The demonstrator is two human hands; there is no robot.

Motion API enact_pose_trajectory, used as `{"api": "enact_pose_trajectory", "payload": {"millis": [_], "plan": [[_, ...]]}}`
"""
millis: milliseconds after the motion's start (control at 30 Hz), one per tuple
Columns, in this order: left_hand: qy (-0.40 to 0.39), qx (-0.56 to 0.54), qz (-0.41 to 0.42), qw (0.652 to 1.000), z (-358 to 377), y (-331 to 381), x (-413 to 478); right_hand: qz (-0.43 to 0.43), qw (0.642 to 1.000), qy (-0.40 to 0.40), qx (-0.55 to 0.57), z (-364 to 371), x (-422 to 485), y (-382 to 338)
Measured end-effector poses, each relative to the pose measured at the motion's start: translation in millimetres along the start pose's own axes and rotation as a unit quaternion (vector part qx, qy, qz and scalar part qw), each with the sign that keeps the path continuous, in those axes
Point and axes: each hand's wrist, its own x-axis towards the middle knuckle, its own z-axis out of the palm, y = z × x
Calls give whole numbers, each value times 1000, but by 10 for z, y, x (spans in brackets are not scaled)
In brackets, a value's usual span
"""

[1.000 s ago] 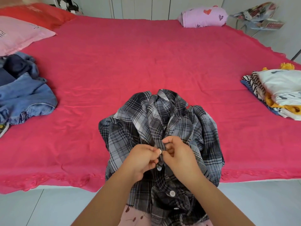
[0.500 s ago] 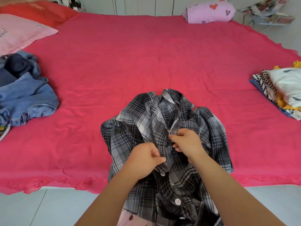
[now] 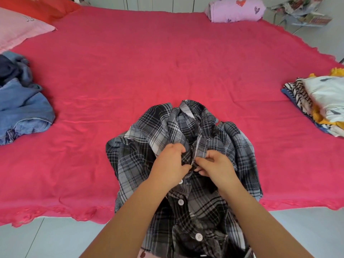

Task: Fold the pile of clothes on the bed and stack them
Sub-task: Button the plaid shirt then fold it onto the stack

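A grey and black plaid shirt lies crumpled at the near edge of the red bed, its lower part hanging over the edge toward me. White buttons run down its front strip. My left hand pinches the left side of the front strip. My right hand pinches the right side just across from it, fingertips almost meeting. A heap of unfolded blue denim clothes sits at the left. A stack of folded clothes, white, striped and yellow, sits at the right edge.
Pink pillow and red pillow lie at the far left corner. A lilac bundle with hearts rests at the far edge. A rack with papers stands beyond the bed's right corner. Pale tiled floor runs below the bed's edge.
Both hands have shifted up the shirt's front strip, away from me. The right hand, which had reached higher, has come back level with the left.
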Motion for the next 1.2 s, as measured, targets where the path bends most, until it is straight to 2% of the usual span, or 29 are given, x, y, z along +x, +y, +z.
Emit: {"api": "enact_pose_trajectory", "payload": {"millis": [133, 267, 400, 500, 600, 667, 800, 867, 967, 1100, 1133, 1200], "plan": [[-1, 81, 62, 995, -31, 13, -53, 5, 1000, 10, 18, -14, 5, 8], [23, 77, 74, 994, -5, -31, -69, 1, 998, 21, 51, -37, -18, -2], [86, -107, -10, 991, -5, -98, -127, 16, 993, 10, 121, -67, -53, 0], [96, -277, -92, 952, -36, -59, -144, 43, 974, -9, 221, -87, -90, -48], [92, -366, -136, 916, -72, -15, -171, 78, 940, -27, 332, -97, -124, -111], [98, -344, -141, 923, -80, -24, -185, 93, 918, -41, 383, -108, -143, -147], [120, -224, -125, 959, -111, -81, -160, 120, 864, -87, 481, -125, -181, -196], [135, -176, -113, 969, -119, -107, -151, 125, 855, -98, 493, -118, -181, -191], [167, -161, -104, 967, -123, -129, -189, 121, 865, -92, 479, -106, -167, -157], [189, -247, -129, 942, -134, -136, -211, 88, 902, -82, 415, -93, -150, -178], [185, -295, -145, 926, -137, -135, -210, 75, 917, -74, 385, -85, -142, -201], [174, -413, -187, 875, -171, -106, -223, 46, 947, -60, 312, -69, -132, -254]]}}
